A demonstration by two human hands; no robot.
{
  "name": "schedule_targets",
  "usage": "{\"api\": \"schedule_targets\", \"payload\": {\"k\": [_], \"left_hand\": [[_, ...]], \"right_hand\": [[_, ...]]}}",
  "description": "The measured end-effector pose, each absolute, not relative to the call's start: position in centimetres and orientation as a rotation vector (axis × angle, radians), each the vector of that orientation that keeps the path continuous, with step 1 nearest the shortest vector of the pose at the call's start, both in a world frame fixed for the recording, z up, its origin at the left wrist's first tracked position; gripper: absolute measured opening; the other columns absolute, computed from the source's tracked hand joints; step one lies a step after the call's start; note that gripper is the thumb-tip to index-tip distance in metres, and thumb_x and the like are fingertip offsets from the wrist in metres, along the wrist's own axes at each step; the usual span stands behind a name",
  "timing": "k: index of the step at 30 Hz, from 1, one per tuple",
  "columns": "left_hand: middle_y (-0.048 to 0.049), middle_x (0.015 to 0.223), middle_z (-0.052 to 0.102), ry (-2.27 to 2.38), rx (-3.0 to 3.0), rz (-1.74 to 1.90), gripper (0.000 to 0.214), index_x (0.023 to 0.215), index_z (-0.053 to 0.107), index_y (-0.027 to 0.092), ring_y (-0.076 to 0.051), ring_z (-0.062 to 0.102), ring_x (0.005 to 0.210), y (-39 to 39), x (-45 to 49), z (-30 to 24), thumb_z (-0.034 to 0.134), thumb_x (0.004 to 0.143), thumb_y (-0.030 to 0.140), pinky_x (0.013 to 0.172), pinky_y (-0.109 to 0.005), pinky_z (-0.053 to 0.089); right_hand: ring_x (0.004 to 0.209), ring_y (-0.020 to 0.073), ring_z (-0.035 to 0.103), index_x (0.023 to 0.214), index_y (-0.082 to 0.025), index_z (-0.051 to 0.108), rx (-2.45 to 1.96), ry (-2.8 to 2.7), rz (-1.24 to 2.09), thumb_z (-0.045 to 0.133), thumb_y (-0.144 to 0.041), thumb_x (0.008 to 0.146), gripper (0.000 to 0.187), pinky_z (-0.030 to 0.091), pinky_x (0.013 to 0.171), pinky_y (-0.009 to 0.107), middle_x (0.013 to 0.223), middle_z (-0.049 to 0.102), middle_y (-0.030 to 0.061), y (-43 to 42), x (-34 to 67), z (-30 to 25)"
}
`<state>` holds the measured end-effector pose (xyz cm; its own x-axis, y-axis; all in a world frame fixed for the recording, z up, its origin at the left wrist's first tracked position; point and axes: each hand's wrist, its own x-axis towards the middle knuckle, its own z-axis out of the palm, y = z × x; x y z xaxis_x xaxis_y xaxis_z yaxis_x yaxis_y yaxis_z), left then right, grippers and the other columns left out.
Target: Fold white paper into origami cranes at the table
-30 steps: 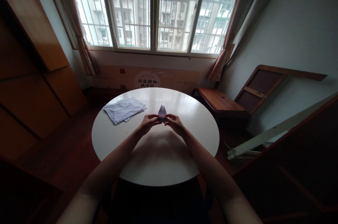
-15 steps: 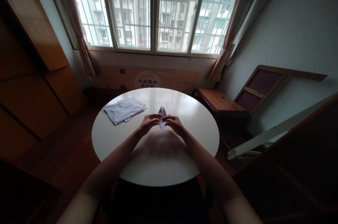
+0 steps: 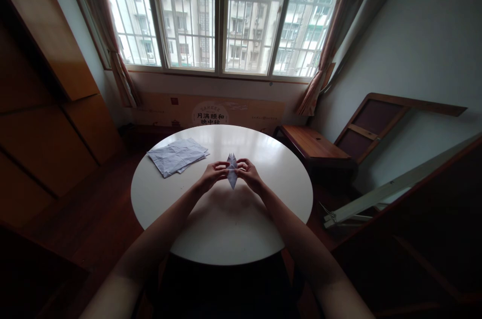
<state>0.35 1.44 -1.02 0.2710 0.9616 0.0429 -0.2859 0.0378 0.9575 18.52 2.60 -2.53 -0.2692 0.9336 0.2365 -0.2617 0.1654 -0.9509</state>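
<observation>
A small folded paper (image 3: pixel 232 178), pale grey-violet and diamond-shaped, is held over the middle of the white round table (image 3: pixel 233 244). Its far end splits into narrow points, while the near end tapers to a single tip. My left hand (image 3: pixel 214 174) pinches its left edge between thumb and fingers. On the opposite edge my right hand (image 3: pixel 247 173) grips it the same way, with the fingertips of both hands close together. Creased sheets of paper (image 3: pixel 176 156) lie in a loose stack at the table's back left, apart from both hands.
Behind the table, a printed cardboard panel (image 3: pixel 158 108) stands beneath the barred window (image 3: pixel 196 23). To the right are a low wooden stool (image 3: pixel 312 142) and a leaning wooden frame (image 3: pixel 371 118). Wooden cabinets (image 3: pixel 33 153) line the left side.
The folded paper has shifted slightly toward me and now faces up more squarely. My right fingers have moved from across its front to its right edge. The stack stays put.
</observation>
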Motion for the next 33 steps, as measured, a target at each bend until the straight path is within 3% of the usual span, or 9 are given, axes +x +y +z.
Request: {"api": "schedule_targets", "payload": {"k": [6,20,26,30,33], "left_hand": [[-0.0084,0.076,0.069,0.859,1.180,1.088,0.058,0.104,0.057,0.012,-0.022,0.068,0.069,1.27,0.47,-1.09,0.087,0.058,0.032,0.072,-0.044,0.056],[-0.0059,0.077,0.065,0.855,1.284,1.076,0.052,0.099,0.059,0.012,-0.020,0.066,0.071,1.26,0.62,-1.34,0.085,0.059,0.034,0.069,-0.037,0.055],[-0.0051,0.076,0.066,0.927,1.195,1.098,0.069,0.113,0.052,0.014,-0.021,0.067,0.071,1.37,0.70,-1.58,0.087,0.058,0.035,0.068,-0.038,0.055],[-0.0112,0.081,0.068,0.925,1.210,0.981,0.048,0.092,0.062,0.009,-0.021,0.068,0.074,1.02,0.70,-1.43,0.081,0.065,0.044,0.069,-0.034,0.054],[-0.0114,0.082,0.069,0.899,1.211,1.011,0.045,0.087,0.063,0.009,-0.021,0.068,0.074,1.10,0.67,-1.59,0.082,0.064,0.043,0.068,-0.032,0.053]], "right_hand": [[0.070,0.0162,0.062,0.096,-0.022,0.053,-0.712,-1.360,1.385,0.081,-0.035,0.061,0.048,0.052,0.065,0.032,0.081,0.062,-0.0003,2.58,18.44,-2.64],[0.069,0.0178,0.064,0.104,-0.024,0.046,-0.732,-1.438,1.367,0.078,-0.039,0.065,0.053,0.051,0.063,0.031,0.078,0.065,-0.0007,2.14,18.36,-2.61],[0.063,0.0163,0.061,0.101,-0.024,0.045,-0.722,-1.429,1.317,0.080,-0.039,0.062,0.054,0.049,0.061,0.030,0.069,0.064,-0.0033,2.30,18.04,-2.45],[0.061,0.0160,0.060,0.102,-0.025,0.043,-0.726,-1.439,1.309,0.080,-0.041,0.062,0.058,0.046,0.060,0.029,0.067,0.063,-0.0043,2.24,17.95,-2.14],[0.059,0.0152,0.058,0.105,-0.025,0.041,-0.738,-1.438,1.291,0.080,-0.041,0.061,0.061,0.044,0.058,0.028,0.066,0.063,-0.0047,2.23,17.94,-2.09]]}}
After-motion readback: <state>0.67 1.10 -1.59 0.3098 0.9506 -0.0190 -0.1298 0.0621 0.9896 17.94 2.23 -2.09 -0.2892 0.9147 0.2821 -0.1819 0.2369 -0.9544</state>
